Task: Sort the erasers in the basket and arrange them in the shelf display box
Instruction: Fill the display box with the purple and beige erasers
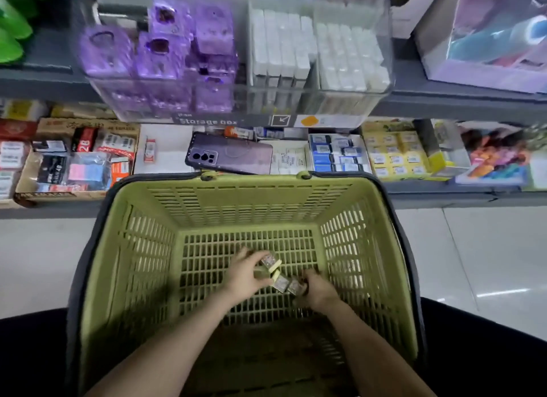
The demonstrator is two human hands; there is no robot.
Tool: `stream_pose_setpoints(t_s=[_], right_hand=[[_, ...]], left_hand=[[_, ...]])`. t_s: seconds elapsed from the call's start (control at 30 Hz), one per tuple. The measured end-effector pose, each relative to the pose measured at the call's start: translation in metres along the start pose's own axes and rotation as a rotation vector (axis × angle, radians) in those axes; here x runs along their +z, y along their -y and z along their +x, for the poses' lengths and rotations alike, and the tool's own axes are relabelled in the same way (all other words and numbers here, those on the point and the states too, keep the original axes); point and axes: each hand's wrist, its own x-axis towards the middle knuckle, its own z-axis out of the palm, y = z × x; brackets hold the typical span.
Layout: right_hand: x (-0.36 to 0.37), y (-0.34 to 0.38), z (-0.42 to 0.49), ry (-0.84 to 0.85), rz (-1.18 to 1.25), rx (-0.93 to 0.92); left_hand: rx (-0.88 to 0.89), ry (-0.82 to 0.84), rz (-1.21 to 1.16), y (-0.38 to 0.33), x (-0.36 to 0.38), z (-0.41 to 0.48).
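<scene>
Down at bottom of green basket, both hands in. Left hand fingers clamped on small eraser stack. Two more erasers just right of them, touching right hand fingers, which are curled, grip too blurry to call. Phone well beyond fingers, on shelf.

Basket: moulded green plastic, matt, with slotted lattice walls and base; the rim trim is dark and dull. Erasers: pale blocks in printed sleeves, finish too blurred to tell. Storage box: clear, glossy plastic. Phone case: smooth purple, satin sheen. Carton: brown cardboard, matt. Floor: pale tiles, glossy, reflecting light. Shelf: grey, matt.
</scene>
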Motion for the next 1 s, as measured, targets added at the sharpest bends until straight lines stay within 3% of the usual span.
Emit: stream_pose_setpoints(t_s=[0.1,0.2,0.37,0.57,0.67,0.87,1.0], right_hand=[[0.0,-0.003,0.008,-0.048,0.019,-0.051],[-0.004,-0.013,0.011,-0.026,0.226,-0.05],[-0.008,-0.021,0.011,-0.008,0.488,0.002],[-0.019,-0.012,-0.005,0.02,0.732,-0.014],[-0.035,0.0,-0.023,-0.043,0.834,-0.082],[-0.086,0.036,-0.092,-0.283,0.909,-0.345],[-0.13,0.066,-0.153,-0.378,0.911,-0.572]], left_hand=[[0.046,0.105,0.238,0.001,0.02,0.011],[0.155,0.17,0.485,-0.002,0.026,0.023],[0.272,0.109,0.53,0.008,0.025,0.034],[0.228,-0.013,0.21,0.003,0.013,0.029],[0.142,-0.081,0.073,-0.007,-0.001,0.01],[0.099,-0.144,-0.236,-0.051,-0.067,-0.046],[0.22,-0.18,-0.373,-0.087,-0.131,-0.106]])
